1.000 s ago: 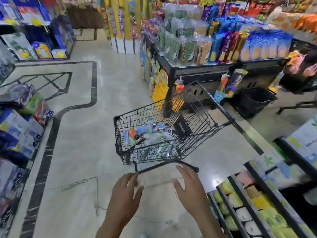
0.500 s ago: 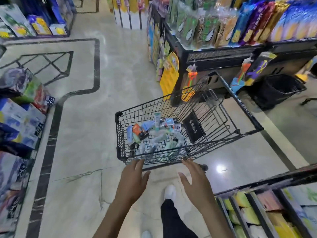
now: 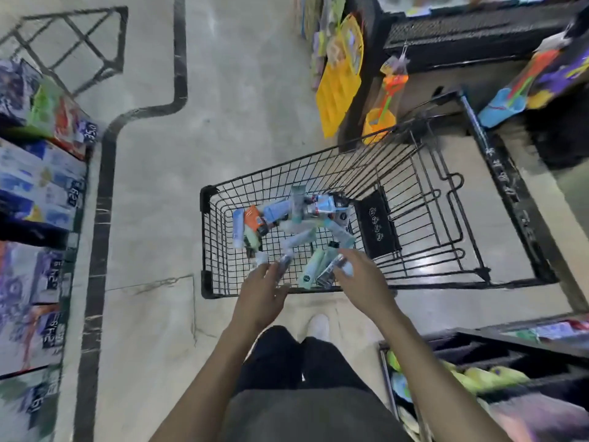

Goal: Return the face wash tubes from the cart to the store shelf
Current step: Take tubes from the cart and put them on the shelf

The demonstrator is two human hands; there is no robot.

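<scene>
Down at the left edge, well left of the left hand, boxed goods (image 3: pixel 41 183) sit stacked on a low shelf with price tags along its front, and a dark inlaid band (image 3: pixel 102 193) runs through the pale floor (image 3: pixel 153 173) between those boxes and the hand. The left hand (image 3: pixel 259 296) reaches over the near rim of the black wire cart (image 3: pixel 207 247), fingers (image 3: pixel 271 271) spread and fairly straight, gripping nothing; the fingertips are blurred, and whether they touch a small white-capped tube (image 3: pixel 262 258) just ahead of them cannot be told. Beyond both hands the face wash tubes (image 3: pixel 299 218) lie in a loose heap on the cart floor, blue, orange, pale green and silver, crossing one another. Between the hands, a pale green tube (image 3: pixel 310 269) lies with one end toward the near rim. The right hand (image 3: pixel 360 279) is over the same rim, just right of that tube, fingers relaxed and slightly bent; a dark silvery tube (image 3: pixel 331 269) lies at its fingertips, but blur hides whether it is pinched or only touched. Further right, past the right hand, the cart's folded child seat with its black flap (image 3: pixel 376 228) stands open. Below the right forearm, a shelf (image 3: pixel 478 355) holds yellow-green packs (image 3: pixel 484 376).
</scene>
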